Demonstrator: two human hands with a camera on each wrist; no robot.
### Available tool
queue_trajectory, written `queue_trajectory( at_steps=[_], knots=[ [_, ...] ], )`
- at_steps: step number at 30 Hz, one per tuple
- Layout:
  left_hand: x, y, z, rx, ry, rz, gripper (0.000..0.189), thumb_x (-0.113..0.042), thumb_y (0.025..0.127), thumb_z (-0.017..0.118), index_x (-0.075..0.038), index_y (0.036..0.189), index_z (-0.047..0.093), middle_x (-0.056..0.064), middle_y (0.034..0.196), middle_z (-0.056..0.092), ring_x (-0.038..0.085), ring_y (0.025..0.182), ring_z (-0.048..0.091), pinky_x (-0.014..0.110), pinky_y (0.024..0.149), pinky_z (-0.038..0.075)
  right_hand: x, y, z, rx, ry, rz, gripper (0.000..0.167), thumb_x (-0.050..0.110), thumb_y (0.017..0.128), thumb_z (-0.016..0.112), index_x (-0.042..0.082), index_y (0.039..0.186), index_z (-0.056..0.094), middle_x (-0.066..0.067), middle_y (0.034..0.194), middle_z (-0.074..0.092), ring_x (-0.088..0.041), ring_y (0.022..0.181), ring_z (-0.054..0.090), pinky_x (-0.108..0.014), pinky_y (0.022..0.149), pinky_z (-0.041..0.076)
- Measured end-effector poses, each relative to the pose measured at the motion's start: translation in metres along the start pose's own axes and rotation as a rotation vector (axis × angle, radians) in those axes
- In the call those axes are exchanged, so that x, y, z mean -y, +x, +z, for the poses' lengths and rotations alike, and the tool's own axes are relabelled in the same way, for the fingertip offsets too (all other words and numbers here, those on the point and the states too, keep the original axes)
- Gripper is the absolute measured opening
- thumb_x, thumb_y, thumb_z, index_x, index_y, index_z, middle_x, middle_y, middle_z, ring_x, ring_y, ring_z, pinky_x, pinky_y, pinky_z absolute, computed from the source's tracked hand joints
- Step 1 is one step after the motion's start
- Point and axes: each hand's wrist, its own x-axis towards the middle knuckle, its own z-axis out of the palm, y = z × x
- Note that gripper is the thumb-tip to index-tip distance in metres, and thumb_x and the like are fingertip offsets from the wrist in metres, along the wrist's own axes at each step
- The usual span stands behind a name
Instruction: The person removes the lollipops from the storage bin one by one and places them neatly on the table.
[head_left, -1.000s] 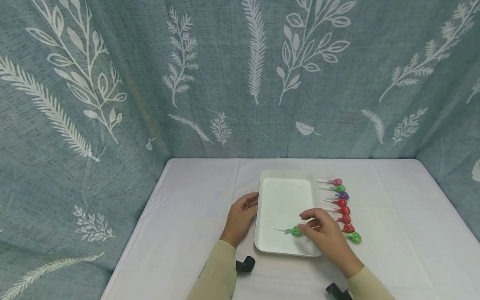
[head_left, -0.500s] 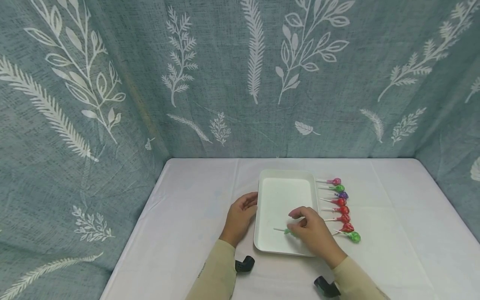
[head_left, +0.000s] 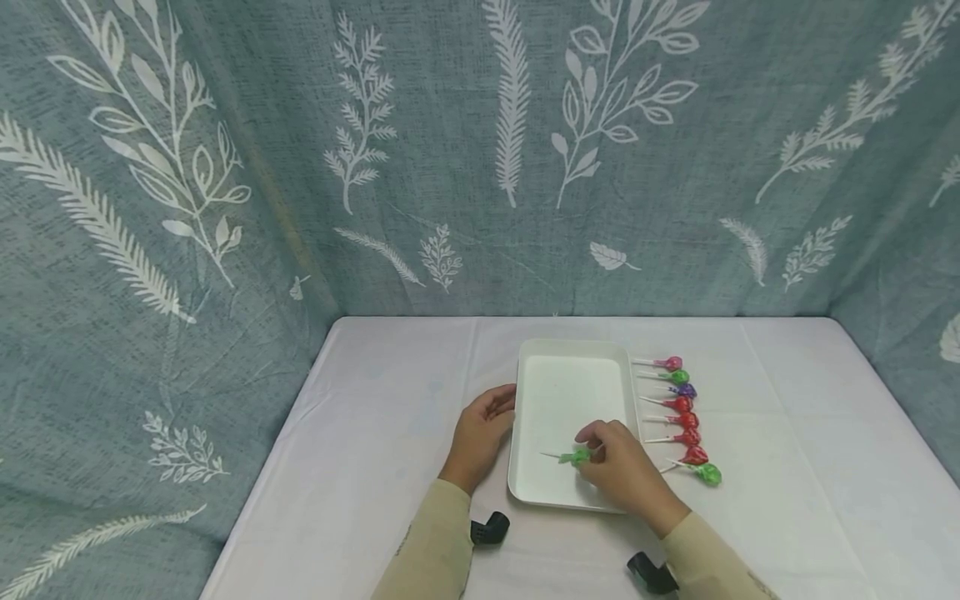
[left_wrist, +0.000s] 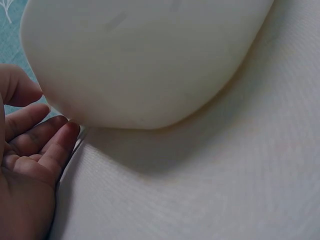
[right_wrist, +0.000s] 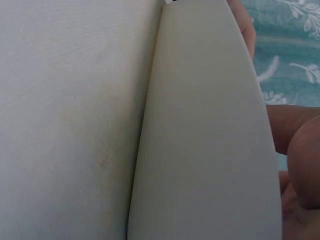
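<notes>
A white rectangular tray [head_left: 573, 392] lies on the white-covered table. My left hand [head_left: 477, 437] rests beside its left edge; in the left wrist view the fingertips [left_wrist: 67, 135] touch the tray's rim. Over the tray's lower part, my right hand [head_left: 626, 467] pinches a green-wrapped lollipop [head_left: 576, 457] near its candy end. The lollipop's white stick points left, and the fingers partly hide its head. In the right wrist view, the tray's outer wall [right_wrist: 205, 125] stands in front of the curled fingers [right_wrist: 305, 155].
Right of the tray, several lollipops form a column, sticks towards the tray: a pink one [head_left: 672, 363], a purple one [head_left: 684, 390], red ones [head_left: 687, 420] and a green one [head_left: 707, 474] nearest me. A patterned blue-green curtain [head_left: 525, 250] hangs behind the table.
My right hand has moved left over the tray, closing on the green lollipop, which has shifted slightly left. The left hand and the tray have stayed in place.
</notes>
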Motion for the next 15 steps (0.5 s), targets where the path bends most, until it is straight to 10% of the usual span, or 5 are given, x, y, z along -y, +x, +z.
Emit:
queue_trajectory(
  at_steps=[15],
  knots=[
    [-0.0038,0.0,0.0023,-0.006,-0.005,0.006,0.044,-0.009,0.104,0.063,-0.005,0.147,0.065,0.008,0.141,0.07,0.023,0.133,0.065,0.038,0.114,0.051,0.0009,-0.0004,0.0052,0.006,-0.064,-0.056,0.025,-0.003,0.089,0.08,0.007,0.112,0.074,0.002,0.097,0.063,-0.014,0.086,0.063,-0.04,0.078,0.059]
  ],
)
